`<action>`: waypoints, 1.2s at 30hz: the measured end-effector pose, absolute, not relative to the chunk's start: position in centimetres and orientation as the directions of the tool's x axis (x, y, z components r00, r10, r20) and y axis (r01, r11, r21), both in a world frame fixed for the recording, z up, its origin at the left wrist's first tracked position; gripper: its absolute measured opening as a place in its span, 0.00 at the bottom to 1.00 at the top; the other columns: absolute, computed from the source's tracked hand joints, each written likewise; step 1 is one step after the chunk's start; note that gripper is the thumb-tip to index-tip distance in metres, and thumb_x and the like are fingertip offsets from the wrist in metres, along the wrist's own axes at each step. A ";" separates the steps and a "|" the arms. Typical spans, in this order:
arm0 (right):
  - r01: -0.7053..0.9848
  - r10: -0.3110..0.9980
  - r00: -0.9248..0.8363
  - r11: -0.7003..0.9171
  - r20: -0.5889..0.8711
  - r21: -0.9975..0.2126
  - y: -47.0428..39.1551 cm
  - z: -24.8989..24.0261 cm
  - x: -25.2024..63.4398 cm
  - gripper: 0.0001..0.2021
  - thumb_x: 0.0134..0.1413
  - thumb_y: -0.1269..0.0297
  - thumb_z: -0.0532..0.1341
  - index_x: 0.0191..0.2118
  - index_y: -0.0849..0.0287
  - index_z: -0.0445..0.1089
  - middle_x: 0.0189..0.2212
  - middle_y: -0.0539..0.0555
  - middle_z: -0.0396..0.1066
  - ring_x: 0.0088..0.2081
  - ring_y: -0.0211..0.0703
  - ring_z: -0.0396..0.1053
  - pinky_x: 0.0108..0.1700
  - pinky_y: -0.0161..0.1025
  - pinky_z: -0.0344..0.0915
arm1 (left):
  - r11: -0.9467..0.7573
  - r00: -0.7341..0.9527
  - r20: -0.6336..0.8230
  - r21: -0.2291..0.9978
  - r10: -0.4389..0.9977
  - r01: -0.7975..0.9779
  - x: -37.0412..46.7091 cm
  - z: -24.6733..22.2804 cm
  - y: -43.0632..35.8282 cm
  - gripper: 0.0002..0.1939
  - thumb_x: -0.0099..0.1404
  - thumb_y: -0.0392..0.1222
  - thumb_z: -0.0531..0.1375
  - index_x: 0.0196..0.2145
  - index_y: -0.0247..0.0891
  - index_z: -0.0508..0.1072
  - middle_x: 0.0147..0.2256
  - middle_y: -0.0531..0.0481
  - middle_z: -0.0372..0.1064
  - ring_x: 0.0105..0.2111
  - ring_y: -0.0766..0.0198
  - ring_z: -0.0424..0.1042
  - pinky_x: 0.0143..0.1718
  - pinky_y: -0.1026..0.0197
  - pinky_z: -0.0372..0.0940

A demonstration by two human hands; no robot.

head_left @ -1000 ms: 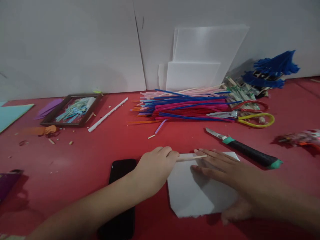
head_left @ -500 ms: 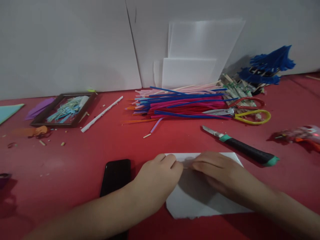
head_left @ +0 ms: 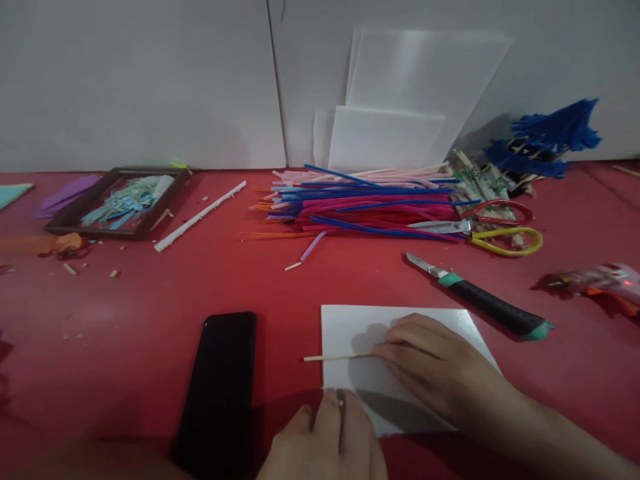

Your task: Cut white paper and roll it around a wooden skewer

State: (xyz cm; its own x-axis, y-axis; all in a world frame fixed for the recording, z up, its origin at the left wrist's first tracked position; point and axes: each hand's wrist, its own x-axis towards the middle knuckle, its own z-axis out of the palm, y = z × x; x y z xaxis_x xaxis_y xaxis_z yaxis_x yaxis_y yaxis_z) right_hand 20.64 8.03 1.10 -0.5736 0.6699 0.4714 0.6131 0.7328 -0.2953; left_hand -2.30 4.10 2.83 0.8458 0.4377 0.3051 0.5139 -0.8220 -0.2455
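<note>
Head view: red worktop [head_left: 280,293]; white sheet [head_left: 345,330], laid flat; thin wooden stick [head_left: 335,358], one, extending past the sheet's left edge, its right end pinched in the right hand [head_left: 435,363]. Left hand [head_left: 325,440], fingers curled at the sheet's near left corner; cannot tell whether it grips anything. Black smartphone [head_left: 217,393], left of the sheet. Knife [head_left: 485,300], black-and-green handle, beyond the sheet's far right corner. Pipe cleaners [head_left: 370,207], bundled, toward the worktop's back edge.
</note>
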 end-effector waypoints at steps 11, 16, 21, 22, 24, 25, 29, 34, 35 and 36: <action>0.611 0.649 -0.587 0.747 0.484 -0.262 7.9 1.1 20.4 0.12 0.68 0.72 0.51 0.38 0.58 0.72 0.29 0.53 0.72 0.34 0.42 0.69 0.40 0.40 0.69 | -0.786 0.820 0.186 -0.235 0.541 0.572 -2.5 1.8 3.9 0.16 0.70 0.36 0.51 0.47 0.30 0.76 0.47 0.39 0.76 0.43 0.54 0.77 0.32 0.62 0.75; 0.616 0.650 -0.589 0.746 0.480 -0.254 8.0 1.4 20.3 0.12 0.67 0.73 0.52 0.38 0.59 0.72 0.28 0.52 0.72 0.33 0.41 0.68 0.38 0.38 0.69 | -0.789 0.830 0.142 -0.259 0.540 0.558 -2.3 1.8 3.9 0.17 0.66 0.32 0.54 0.50 0.30 0.75 0.49 0.34 0.75 0.42 0.51 0.78 0.20 0.67 0.70; 0.617 0.653 -0.587 0.744 0.480 -0.257 8.0 1.5 20.2 0.12 0.66 0.73 0.52 0.37 0.59 0.72 0.27 0.52 0.72 0.31 0.41 0.68 0.37 0.38 0.69 | -0.774 0.830 0.136 -0.306 0.541 0.554 -1.8 2.8 4.3 0.19 0.64 0.29 0.51 0.50 0.28 0.75 0.51 0.35 0.74 0.38 0.55 0.79 0.21 0.68 0.70; 0.617 0.652 -0.583 0.743 0.484 -0.258 8.0 1.4 20.2 0.12 0.66 0.73 0.52 0.37 0.59 0.72 0.27 0.52 0.71 0.31 0.41 0.68 0.36 0.38 0.69 | -0.774 0.830 0.138 -0.305 0.541 0.555 -1.8 2.9 4.4 0.20 0.64 0.28 0.51 0.51 0.28 0.74 0.51 0.35 0.74 0.39 0.55 0.79 0.22 0.68 0.70; 0.614 0.648 -0.581 0.746 0.493 -0.258 8.0 1.2 20.2 0.12 0.66 0.74 0.52 0.38 0.59 0.72 0.27 0.52 0.71 0.31 0.41 0.68 0.36 0.39 0.68 | -0.775 0.826 0.133 -0.291 0.549 0.561 -1.8 2.8 4.3 0.20 0.65 0.28 0.50 0.51 0.29 0.74 0.52 0.35 0.73 0.42 0.55 0.78 0.23 0.68 0.71; 0.613 0.646 -0.583 0.748 0.493 -0.255 7.9 1.1 20.2 0.11 0.66 0.74 0.52 0.39 0.59 0.72 0.27 0.52 0.71 0.31 0.41 0.67 0.37 0.39 0.68 | -0.777 0.825 0.128 -0.284 0.551 0.562 -1.8 2.6 4.3 0.20 0.65 0.29 0.51 0.50 0.30 0.74 0.52 0.36 0.73 0.43 0.55 0.77 0.25 0.67 0.71; 0.616 0.639 -0.586 0.751 0.499 -0.238 7.8 0.7 20.4 0.11 0.65 0.75 0.52 0.39 0.60 0.71 0.29 0.53 0.72 0.33 0.42 0.68 0.39 0.39 0.68 | -0.770 0.816 0.111 -0.278 0.568 0.574 -1.9 2.1 3.8 0.17 0.64 0.31 0.57 0.51 0.31 0.75 0.53 0.34 0.72 0.46 0.53 0.74 0.30 0.63 0.72; 0.614 0.629 -0.581 0.756 0.517 -0.228 7.9 0.9 20.3 0.11 0.65 0.75 0.52 0.39 0.60 0.71 0.29 0.53 0.72 0.33 0.42 0.68 0.40 0.38 0.68 | -0.771 0.810 0.118 -0.252 0.575 0.585 -2.1 1.8 3.7 0.19 0.64 0.31 0.58 0.52 0.32 0.74 0.54 0.34 0.72 0.47 0.53 0.73 0.31 0.62 0.72; 0.618 0.631 -0.579 0.753 0.516 -0.228 7.9 1.0 20.3 0.11 0.65 0.75 0.52 0.39 0.60 0.71 0.28 0.53 0.72 0.33 0.41 0.68 0.40 0.38 0.68 | -0.772 0.812 0.120 -0.258 0.572 0.581 -2.1 1.8 3.7 0.19 0.63 0.31 0.58 0.52 0.32 0.74 0.54 0.35 0.72 0.46 0.53 0.74 0.29 0.64 0.71; 0.620 0.634 -0.579 0.751 0.512 -0.229 7.9 1.0 20.3 0.11 0.65 0.75 0.52 0.39 0.60 0.72 0.28 0.53 0.72 0.33 0.41 0.68 0.39 0.38 0.68 | -0.772 0.815 0.123 -0.267 0.567 0.577 -2.1 1.8 3.8 0.19 0.63 0.30 0.57 0.51 0.32 0.75 0.53 0.36 0.72 0.45 0.54 0.74 0.26 0.65 0.71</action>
